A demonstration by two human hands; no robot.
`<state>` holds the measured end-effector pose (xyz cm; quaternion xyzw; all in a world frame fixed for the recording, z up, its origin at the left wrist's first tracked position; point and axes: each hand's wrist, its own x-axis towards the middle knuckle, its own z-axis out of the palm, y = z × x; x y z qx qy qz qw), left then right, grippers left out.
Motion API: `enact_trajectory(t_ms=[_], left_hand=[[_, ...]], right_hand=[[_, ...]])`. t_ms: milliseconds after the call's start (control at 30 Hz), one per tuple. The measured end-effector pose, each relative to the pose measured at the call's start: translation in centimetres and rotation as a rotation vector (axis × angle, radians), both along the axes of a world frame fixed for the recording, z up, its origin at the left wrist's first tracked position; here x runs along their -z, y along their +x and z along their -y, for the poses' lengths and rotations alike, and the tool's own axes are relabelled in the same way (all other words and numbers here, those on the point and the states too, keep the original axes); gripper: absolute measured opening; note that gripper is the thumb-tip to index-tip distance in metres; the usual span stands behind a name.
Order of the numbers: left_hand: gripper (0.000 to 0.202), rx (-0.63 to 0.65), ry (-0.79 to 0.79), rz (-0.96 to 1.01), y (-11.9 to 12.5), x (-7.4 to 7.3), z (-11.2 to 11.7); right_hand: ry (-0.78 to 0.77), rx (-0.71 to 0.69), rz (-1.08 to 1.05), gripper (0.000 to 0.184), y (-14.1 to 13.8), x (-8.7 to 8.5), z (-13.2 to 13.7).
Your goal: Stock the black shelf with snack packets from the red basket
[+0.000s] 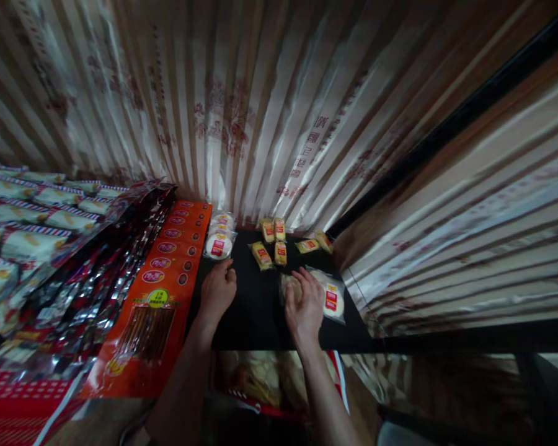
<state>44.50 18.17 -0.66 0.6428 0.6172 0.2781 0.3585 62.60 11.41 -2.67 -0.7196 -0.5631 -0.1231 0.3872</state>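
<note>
My left hand (219, 290) is over the left part of the black tabletop (255, 316), fingers curled in and nothing visible in them. Just beyond it, an overlapping row of white round cakes in clear wrappers (219, 246) runs back toward the curtain. My right hand (305, 303) has its thumb and fingers on a clear-wrapped round cake (287, 286), partly hidden under the hand. Right beside that lies another white wrapped cake (332, 300) with a red label. Several small yellow packets (261, 255) lie farther back, more of them (307, 246) at the right.
Orange hanging packs (155, 272), dark shiny packs (88, 297) and rows of white packets (32, 241) fill the left side. A red basket (23, 402) is at lower left. Under the table edge sits a crate with bagged goods (255, 378). Pleated printed curtains (242, 124) stand behind.
</note>
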Motion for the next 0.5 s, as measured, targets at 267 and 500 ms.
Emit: enact_trajectory(t_ms=[267,500], left_hand=[[0.038,0.334,-0.028,0.050,3.6,0.8,2.9],[0.039,0.424,-0.036,-0.014,4.8,0.7,4.1]], right_hand=[[-0.235,-0.144,0.218,0.048,3.7,2.8,4.2],[-0.256,-0.168,0.195,0.034,3.8,2.5,5.6]])
